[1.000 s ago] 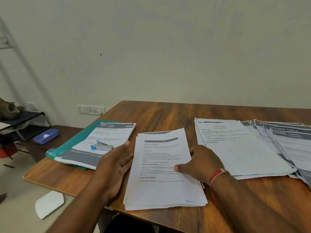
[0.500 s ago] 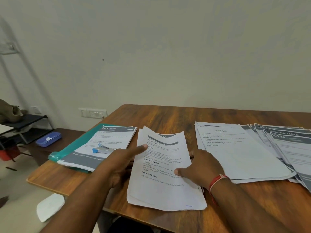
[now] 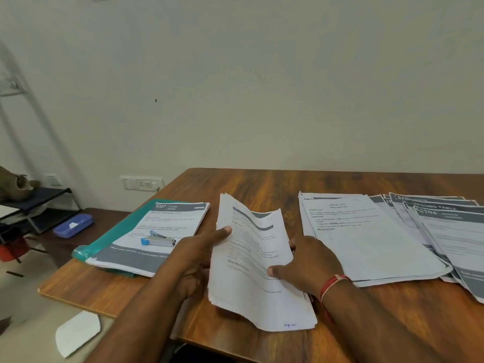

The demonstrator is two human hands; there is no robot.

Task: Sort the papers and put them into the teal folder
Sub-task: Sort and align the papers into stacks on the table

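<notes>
Each hand's grip is clenched on the one middle stack (image 3: pixel 251 271), thumbs on top: left hand (image 3: pixel 199 247) lifting its left edge, right hand (image 3: pixel 311 263) at its right. On the bench (image 3: pixel 262 187) to the left, one teal folder (image 3: pixel 110 239) lies under a pile (image 3: pixel 172 221) headed "327 KITCHEN", with one stapler (image 3: pixel 158 241) on it. The right pile (image 3: pixel 366 239) reads "INITIAL STATE"; the fanned sheets (image 3: pixel 450 226) show "104".

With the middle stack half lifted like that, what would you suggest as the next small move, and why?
Probably lift the stack clear of the table and tap it square: the left hand grips its raised left edge, the right hand holds the right edge, and its lower sheet edges look staggered.
</notes>
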